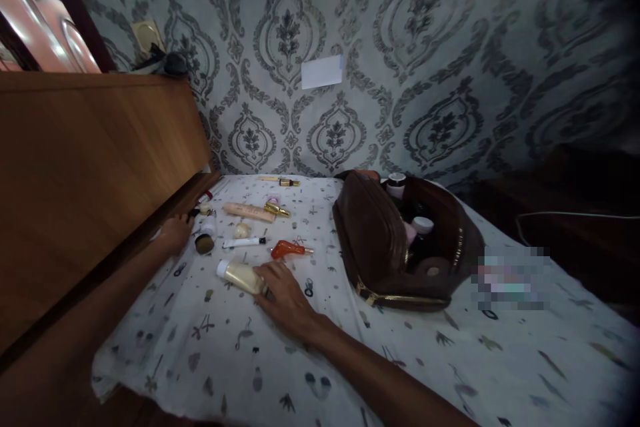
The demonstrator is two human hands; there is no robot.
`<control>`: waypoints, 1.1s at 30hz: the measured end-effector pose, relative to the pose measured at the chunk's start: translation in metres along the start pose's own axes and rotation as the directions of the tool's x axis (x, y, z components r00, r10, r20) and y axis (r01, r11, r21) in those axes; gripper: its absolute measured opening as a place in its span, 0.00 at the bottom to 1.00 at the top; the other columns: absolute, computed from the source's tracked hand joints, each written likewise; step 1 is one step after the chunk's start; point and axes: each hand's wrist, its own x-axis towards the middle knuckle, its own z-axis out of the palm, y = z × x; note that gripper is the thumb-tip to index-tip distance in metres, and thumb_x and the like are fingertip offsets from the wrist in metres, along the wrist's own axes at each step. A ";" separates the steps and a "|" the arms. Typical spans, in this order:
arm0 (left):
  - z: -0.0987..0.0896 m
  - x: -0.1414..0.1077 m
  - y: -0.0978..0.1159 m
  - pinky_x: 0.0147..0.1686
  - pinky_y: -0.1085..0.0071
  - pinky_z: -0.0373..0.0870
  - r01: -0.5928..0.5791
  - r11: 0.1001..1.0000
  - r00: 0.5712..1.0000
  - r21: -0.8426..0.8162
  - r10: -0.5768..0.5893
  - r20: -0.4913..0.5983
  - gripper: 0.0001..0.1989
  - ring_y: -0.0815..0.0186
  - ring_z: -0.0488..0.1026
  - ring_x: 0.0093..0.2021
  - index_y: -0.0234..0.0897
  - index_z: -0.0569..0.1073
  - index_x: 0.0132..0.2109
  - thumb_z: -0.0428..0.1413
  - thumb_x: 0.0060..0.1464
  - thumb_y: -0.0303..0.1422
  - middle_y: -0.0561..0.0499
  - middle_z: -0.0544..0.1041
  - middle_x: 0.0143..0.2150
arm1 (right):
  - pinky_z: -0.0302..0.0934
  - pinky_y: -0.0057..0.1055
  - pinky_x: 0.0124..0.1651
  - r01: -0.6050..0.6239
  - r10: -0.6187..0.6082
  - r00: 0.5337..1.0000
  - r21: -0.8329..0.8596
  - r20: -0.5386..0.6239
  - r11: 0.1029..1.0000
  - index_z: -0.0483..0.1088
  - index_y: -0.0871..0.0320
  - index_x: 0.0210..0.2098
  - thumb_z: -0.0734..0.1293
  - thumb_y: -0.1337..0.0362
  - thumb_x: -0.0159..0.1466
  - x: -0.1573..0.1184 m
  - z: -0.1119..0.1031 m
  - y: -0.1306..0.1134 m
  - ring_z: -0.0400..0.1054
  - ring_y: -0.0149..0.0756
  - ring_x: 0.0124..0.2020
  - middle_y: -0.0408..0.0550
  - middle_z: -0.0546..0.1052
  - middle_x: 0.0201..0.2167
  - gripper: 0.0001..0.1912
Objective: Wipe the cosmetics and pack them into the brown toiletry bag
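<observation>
Grip check: right hand on the base end of the cream-coloured cylindrical bottle with white cap

Bottle lies on its side on the white cloth with dark printed motifs, lower centre-left of the frame, cap pointing left. Right fingers are curled in to about its width, thumb on the near side, fingertips over the far side. How hard they press: can't tell.

Left hand is at the left side of the frame, beside the wooden panel, fingers partly bent, near the small items there. Can't tell how far open it is or whether it has hold of anything.

Handling notes, my judgement:
- Hold is at one end, so cap end may swing or droop. Grip nearer mid-body is steadier.
- Thumb square opposite fingers, light even pressure. Body looks smooth and could roll on cloth.
- Mind the orange-red curved bottle, just beyond the knuckles, and the slim white tube with black cap above the cap end. Straight up clears both; dragging sideways could bunch cloth and shift them.
- Left side is crowded: round jar with dark face is near the left fingers. Small moves, wrist high.
- Brown leather-look bag, right of centre, gapes open, well apart from bottle. Forearm should clear its front edge.
</observation>
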 end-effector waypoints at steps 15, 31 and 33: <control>-0.016 -0.027 0.003 0.47 0.56 0.70 -0.077 0.992 0.996 0.096 0.082 -0.042 0.17 0.49 0.73 0.51 0.34 0.74 0.52 0.46 0.61 0.24 0.34 0.71 0.53 | 0.63 0.44 0.54 0.002 -0.002 0.999 0.005 -0.037 1.000 0.66 0.58 0.55 0.69 0.72 0.59 0.000 0.005 0.003 0.64 0.44 0.51 0.53 0.71 0.50 0.24; -0.034 -0.095 0.018 0.33 0.69 0.72 0.150 0.466 0.932 -0.872 -0.360 -0.032 0.23 0.56 0.76 0.39 0.34 0.72 0.50 0.54 0.46 0.34 0.49 0.78 0.36 | 0.63 0.53 0.53 -0.153 0.118 0.984 -0.308 -0.131 0.939 0.69 0.59 0.55 0.64 0.74 0.62 0.001 -0.003 -0.013 0.62 0.53 0.53 0.62 0.70 0.54 0.21; -0.039 -0.110 0.032 0.30 0.69 0.72 0.107 0.292 0.944 -0.950 -0.329 0.005 0.26 0.59 0.76 0.34 0.32 0.72 0.50 0.56 0.44 0.39 0.49 0.78 0.34 | 0.62 0.53 0.54 -0.164 0.118 0.980 -0.311 -0.160 0.936 0.70 0.60 0.52 0.64 0.73 0.63 0.002 -0.007 -0.017 0.61 0.54 0.55 0.62 0.68 0.57 0.19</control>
